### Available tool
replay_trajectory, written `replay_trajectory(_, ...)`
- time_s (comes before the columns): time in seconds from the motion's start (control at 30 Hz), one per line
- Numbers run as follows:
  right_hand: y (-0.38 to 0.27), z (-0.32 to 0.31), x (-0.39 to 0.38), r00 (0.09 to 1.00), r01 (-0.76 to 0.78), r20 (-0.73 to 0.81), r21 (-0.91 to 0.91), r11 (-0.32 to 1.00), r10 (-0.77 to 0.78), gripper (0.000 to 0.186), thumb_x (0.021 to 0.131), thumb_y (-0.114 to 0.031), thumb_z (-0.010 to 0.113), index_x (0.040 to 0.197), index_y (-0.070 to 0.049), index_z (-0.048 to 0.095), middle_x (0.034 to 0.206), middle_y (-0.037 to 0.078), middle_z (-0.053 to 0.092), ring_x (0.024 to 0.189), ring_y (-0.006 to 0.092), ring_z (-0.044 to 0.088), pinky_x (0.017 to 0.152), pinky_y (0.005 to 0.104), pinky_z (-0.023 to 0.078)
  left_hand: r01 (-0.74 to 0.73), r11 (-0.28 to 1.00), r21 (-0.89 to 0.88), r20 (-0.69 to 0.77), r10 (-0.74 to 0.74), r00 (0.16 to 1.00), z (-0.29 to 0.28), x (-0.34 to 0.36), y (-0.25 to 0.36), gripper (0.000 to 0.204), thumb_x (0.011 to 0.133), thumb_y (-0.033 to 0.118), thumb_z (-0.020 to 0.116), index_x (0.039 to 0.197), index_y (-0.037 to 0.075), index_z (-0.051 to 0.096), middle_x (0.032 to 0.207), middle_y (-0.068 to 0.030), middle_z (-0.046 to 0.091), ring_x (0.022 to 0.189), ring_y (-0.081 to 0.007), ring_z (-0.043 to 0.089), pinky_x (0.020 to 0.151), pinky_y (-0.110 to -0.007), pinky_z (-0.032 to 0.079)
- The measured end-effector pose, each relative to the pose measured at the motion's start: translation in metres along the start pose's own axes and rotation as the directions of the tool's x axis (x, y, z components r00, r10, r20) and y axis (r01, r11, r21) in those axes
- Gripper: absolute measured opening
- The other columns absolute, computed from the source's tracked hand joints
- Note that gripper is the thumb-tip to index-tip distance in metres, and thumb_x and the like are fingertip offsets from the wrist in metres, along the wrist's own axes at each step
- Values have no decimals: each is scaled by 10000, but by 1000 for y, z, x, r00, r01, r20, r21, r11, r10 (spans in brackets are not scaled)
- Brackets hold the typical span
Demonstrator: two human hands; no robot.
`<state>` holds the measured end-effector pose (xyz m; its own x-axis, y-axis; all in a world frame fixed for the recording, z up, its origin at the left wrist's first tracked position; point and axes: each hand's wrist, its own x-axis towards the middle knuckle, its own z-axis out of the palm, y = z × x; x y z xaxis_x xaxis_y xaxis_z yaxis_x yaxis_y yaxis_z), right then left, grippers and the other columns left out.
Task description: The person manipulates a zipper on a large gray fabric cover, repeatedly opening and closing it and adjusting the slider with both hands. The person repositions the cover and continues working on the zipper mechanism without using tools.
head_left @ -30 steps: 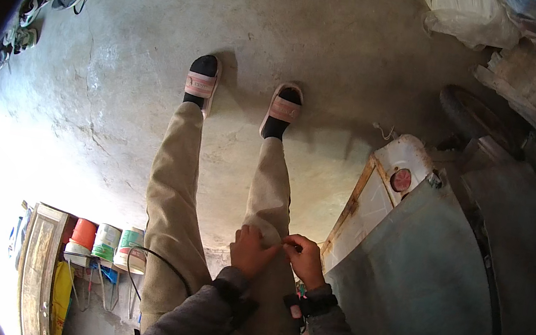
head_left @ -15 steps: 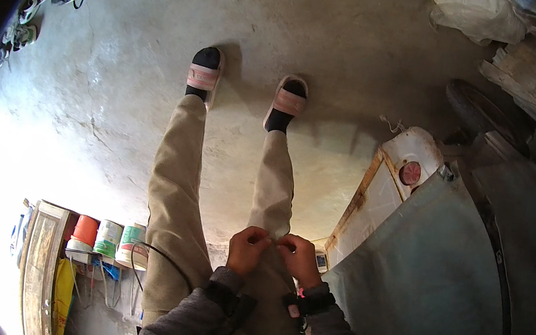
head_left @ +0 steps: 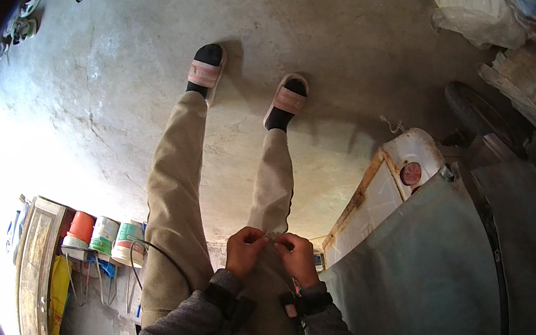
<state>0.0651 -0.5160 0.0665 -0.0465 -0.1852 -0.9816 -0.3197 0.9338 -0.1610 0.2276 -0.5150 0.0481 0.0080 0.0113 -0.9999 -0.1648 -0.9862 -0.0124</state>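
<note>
Two-handed pinch: bare L hand (head_left: 243,253) & bare R hand (head_left: 297,257) seem closed on small, pale, thin bit (head_left: 273,235) (material unclear), btwn fingertips over beige cloth R trouser leg (head_left: 272,185), prob. for fine, steady ctrl.

Left hand (head_left: 242,257), right hand (head_left: 299,261), near each other, fingers (head_left: 288,237) curled, forearms (head_left: 186,324) angled inward

Left of the right trouser leg (head_left: 273,192), concrete floor (head_left: 230,169) leaves a hand room to pass before the left trouser leg (head_left: 177,155). The left hand (head_left: 244,253) and right hand (head_left: 297,257) crowd the right trouser leg. Right of it, past another gap, a wood-edged white panel (head_left: 375,206) and large grey-green sheet (head_left: 427,279) block the way.
</note>
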Motion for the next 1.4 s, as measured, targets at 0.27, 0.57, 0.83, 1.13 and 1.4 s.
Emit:
replay_trajectory(0.27, -11, 1, -5, 999, -19, -34, 45, 999, 21, 124, 828, -50, 716, 931, 18, 713, 814, 121, 726, 744, 173, 692, 694, 320, 538, -34, 998, 48, -56, 37, 998, 0, -5, 8, 160, 836, 109, 757, 936, -2, 700, 861, -53, 703, 800, -122, 630, 747, -284, 524)
replay_trajectory(0.57, -10, 4, 0, 1000, -17, 2, -30, 999, 18, 141, 841, -76, 710, 950, 14, 717, 829, 127, 729, 744, 180, 686, 706, 325, 536, -59, 998, 6, -57, 59, 997, -1, -4, 4, 168, 817, 107, 765, 927, -3, 703, 822, -59, 699, 781, -127, 628, 741, -289, 517)
replay_trajectory(0.83, -10, 10, 7, 999, 30, -27, -1, 1000, -30, 126, 867, -54, 697, 958, 33, 707, 832, 120, 726, 746, 168, 676, 690, 312, 531, -106, 993, 52, -43, 109, 993, 2, -7, 3, 123, 837, 82, 732, 925, 4, 698, 853, -50, 706, 821, -129, 636, 765, -289, 527)
replay_trajectory(1.13, -7, -5, 8, 1000, -29, 10, 65, 997, 29, 140, 900, -18, 681, 1022, 50, 680, 861, 89, 714, 756, 108, 670, 663, 278, 558, -109, 990, 90, -4, 110, 994, -1, -4, 2, 133, 837, 91, 739, 923, 4, 688, 828, -48, 691, 800, -125, 626, 742, -291, 528)
replay_trajectory(1.4, -68, -73, -16, 998, -39, -44, -61, 997, 37, 121, 924, -28, 661, 1014, 53, 666, 813, 80, 700, 699, 125, 681, 636, 271, 551, -122, 992, 9, -4, 122, 992, 1, 8, -10, 156, 827, 67, 733, 958, 18, 665, 840, -39, 678, 780, -117, 623, 728, -281, 528)
